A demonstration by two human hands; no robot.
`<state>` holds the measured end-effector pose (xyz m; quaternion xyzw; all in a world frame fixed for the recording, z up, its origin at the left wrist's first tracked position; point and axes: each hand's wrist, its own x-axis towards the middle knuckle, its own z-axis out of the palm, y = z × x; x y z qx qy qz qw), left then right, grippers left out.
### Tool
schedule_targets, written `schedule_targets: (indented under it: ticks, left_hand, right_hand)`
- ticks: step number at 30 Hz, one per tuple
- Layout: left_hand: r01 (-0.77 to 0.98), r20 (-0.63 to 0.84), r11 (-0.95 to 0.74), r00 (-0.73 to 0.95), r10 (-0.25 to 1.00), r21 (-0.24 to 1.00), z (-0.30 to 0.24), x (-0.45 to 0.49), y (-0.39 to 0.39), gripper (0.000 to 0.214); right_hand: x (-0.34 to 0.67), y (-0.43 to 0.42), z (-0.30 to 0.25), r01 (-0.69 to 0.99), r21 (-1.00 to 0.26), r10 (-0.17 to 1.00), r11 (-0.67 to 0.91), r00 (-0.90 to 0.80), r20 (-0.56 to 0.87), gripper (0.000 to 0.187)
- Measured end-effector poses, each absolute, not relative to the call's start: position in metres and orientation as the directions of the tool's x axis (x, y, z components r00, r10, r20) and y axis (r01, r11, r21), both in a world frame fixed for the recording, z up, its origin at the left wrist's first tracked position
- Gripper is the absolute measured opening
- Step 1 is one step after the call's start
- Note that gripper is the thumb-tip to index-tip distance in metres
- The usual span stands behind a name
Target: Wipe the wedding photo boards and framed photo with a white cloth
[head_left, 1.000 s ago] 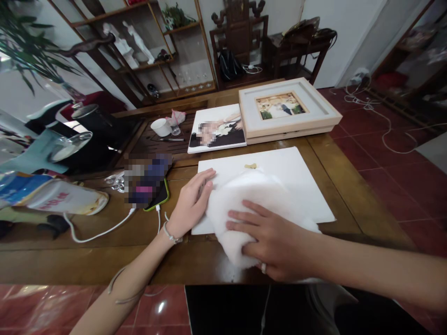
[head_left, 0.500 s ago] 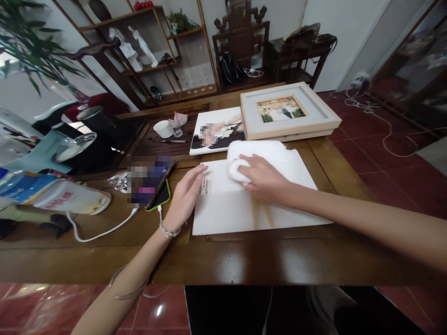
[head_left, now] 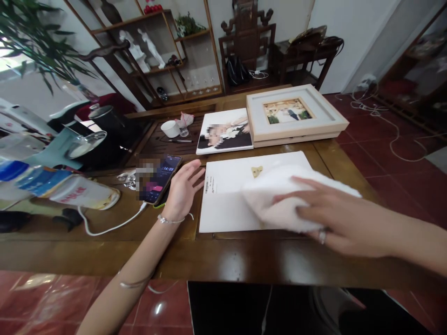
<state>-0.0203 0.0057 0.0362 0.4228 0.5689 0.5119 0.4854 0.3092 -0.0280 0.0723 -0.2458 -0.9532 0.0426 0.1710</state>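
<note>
A white board [head_left: 226, 195] lies flat on the wooden table [head_left: 216, 258], a small gold hanger [head_left: 257, 171] near its far edge. My right hand [head_left: 335, 218] presses a white cloth [head_left: 279, 200] onto the board's right half, fingers spread flat over the cloth. My left hand [head_left: 181, 188] rests open at the board's left edge, fingers stretched toward it, just beside a phone [head_left: 161, 179].
Behind the board lie a photo canvas [head_left: 225, 132] and a wooden picture frame [head_left: 293, 116]. A white cable [head_left: 111, 225] runs from the phone. A cup [head_left: 170, 129], a pot [head_left: 104, 116] and a plastic packet [head_left: 66, 188] stand at the left. Shelves and chairs stand behind.
My right hand swept the cloth from the board's far edge back toward me and to the right. The left hand slid slightly left off the board's corner.
</note>
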Motion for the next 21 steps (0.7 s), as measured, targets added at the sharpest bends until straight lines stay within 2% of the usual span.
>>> schedule_targets:
  ticks: [2,5,7,10,12,14,16,17,19,21]
  left_hand:
    - [0.002,-0.125,0.127,-0.155,0.980,0.992,0.036,-0.023,0.007,0.040]
    - [-0.026,-0.141,0.138,-0.159,0.977,0.990,0.038,-0.026,0.009,0.042]
    - [-0.071,-0.165,0.155,-0.168,0.972,0.985,0.039,-0.027,0.011,0.041]
    - [-0.113,-0.215,0.200,-0.147,0.965,0.973,0.042,-0.027,0.011,0.039]
    - [-0.014,-0.217,0.217,-0.141,0.966,0.976,0.042,-0.027,0.010,0.039]
    - [0.240,-0.154,0.189,-0.156,0.976,0.952,0.042,-0.027,0.006,0.041]
    - [0.505,-0.058,0.119,-0.134,0.989,0.855,0.042,-0.028,0.001,0.042]
    - [0.573,-0.030,0.092,-0.116,0.993,0.814,0.041,-0.028,-0.002,0.042]
    - [0.596,-0.012,0.070,-0.100,0.995,0.800,0.040,-0.027,-0.005,0.043]
    - [0.520,-0.023,0.084,-0.124,0.992,0.850,0.038,-0.025,-0.005,0.045]
  right_hand:
    - [0.333,-0.017,0.064,0.504,-0.157,0.527,0.850,-0.800,0.285,0.020]
    - [0.351,-0.009,0.045,0.563,-0.272,0.622,0.780,-0.742,0.249,0.018]
    - [0.352,-0.011,0.034,0.557,-0.342,0.646,0.757,-0.717,0.262,0.014]
    - [0.349,-0.017,0.023,0.528,-0.376,0.643,0.761,-0.691,0.330,0.014]
    - [0.348,-0.019,0.019,0.527,-0.367,0.641,0.766,-0.670,0.376,0.017]
    - [0.347,-0.019,0.016,0.562,-0.355,0.665,0.747,-0.625,0.409,0.020]
    - [0.345,-0.016,0.015,0.622,-0.366,0.718,0.693,-0.545,0.433,0.019]
    - [0.344,-0.015,0.015,0.648,-0.379,0.745,0.661,-0.503,0.439,0.017]
    - [0.342,-0.012,0.016,0.672,-0.403,0.775,0.621,-0.449,0.444,0.015]
    - [0.340,-0.010,0.017,0.669,-0.413,0.777,0.618,-0.439,0.451,0.014]
